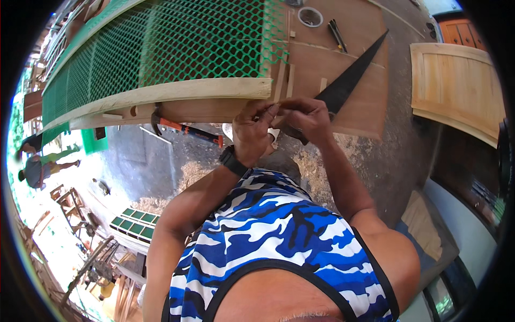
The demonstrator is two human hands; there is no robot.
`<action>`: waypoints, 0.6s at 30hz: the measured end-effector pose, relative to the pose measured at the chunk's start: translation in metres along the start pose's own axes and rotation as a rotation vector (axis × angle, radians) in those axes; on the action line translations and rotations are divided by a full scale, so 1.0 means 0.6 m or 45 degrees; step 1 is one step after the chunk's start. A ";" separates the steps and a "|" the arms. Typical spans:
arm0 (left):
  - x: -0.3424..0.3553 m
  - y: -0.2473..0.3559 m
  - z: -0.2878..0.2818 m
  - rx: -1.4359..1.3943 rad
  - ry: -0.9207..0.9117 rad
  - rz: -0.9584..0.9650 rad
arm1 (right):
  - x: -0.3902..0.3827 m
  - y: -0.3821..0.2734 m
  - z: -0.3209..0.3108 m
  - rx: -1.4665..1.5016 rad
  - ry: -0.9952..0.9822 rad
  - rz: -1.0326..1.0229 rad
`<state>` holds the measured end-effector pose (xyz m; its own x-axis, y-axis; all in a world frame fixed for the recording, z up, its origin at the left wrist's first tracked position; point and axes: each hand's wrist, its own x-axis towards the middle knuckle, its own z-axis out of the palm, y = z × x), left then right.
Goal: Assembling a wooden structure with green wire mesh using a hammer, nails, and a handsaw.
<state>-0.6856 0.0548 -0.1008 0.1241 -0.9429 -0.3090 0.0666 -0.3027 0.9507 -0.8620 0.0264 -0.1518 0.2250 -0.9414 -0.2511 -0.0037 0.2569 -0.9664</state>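
Observation:
My left hand [252,129], with a dark watch on the wrist, is closed in a pinch at the near right corner of a wooden frame [177,92]. Green plastic mesh [204,40] covers that frame. Close beside it, my right hand [310,119] is also closed, its fingertips meeting the left ones. Whatever lies between the fingers is too small to make out. A handsaw [354,72] with a dark blade lies on the brown board, its handle end partly hidden beneath my right hand. Left of my hands, a hammer [188,131] with an orange and black handle rests at the bench edge.
The brown board [332,59] carries a round tub [310,17], a dark pen-like tool [338,35] and thin wood strips. A wooden panel [453,80] stands at the right. Sawdust [316,166] covers the floor below. Another person [40,169] is far off at the left.

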 end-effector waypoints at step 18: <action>-0.074 0.151 -0.344 0.936 0.393 0.917 | 0.201 0.133 0.014 -1.515 -0.001 0.065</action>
<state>-0.4808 0.0977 -0.0062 0.1481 -0.8881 0.4352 -0.7213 0.2041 0.6619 -0.8270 -0.0646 -0.2590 0.1988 -0.9358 -0.2911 -0.9144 -0.0702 -0.3987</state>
